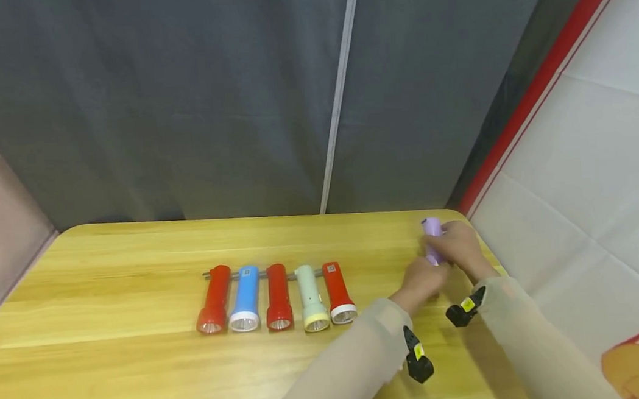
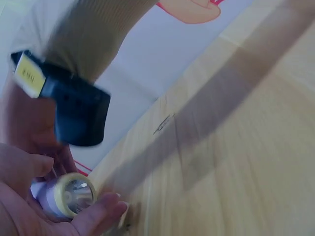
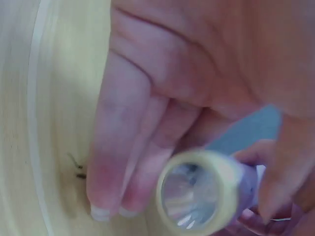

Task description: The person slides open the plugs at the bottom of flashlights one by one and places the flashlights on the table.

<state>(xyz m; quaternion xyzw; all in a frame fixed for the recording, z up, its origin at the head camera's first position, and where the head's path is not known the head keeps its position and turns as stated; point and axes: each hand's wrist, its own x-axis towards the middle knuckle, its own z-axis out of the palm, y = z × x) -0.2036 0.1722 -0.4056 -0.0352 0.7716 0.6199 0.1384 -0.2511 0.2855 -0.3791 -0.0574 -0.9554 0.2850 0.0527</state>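
Near the table's right back corner, a purple flashlight (image 1: 433, 227) is between my two hands. My left hand (image 1: 420, 280) holds its lower, lamp end, thumb and fingers about the head in the left wrist view. My right hand (image 1: 461, 246) grips the body from the right side. Close up, the lamp has a pale yellow rim (image 3: 224, 172) around a shiny reflector (image 2: 78, 195). Much of the purple body is covered by fingers.
Several flashlights lie in a row on the wooden table (image 1: 116, 383), lamps toward me: red (image 1: 215, 297), blue (image 1: 246, 292), red (image 1: 278, 293), pale green (image 1: 309, 291) and red (image 1: 336, 287). A thin grey strip (image 1: 318, 273) shows between them. A white wall (image 1: 586, 165) borders the right side.
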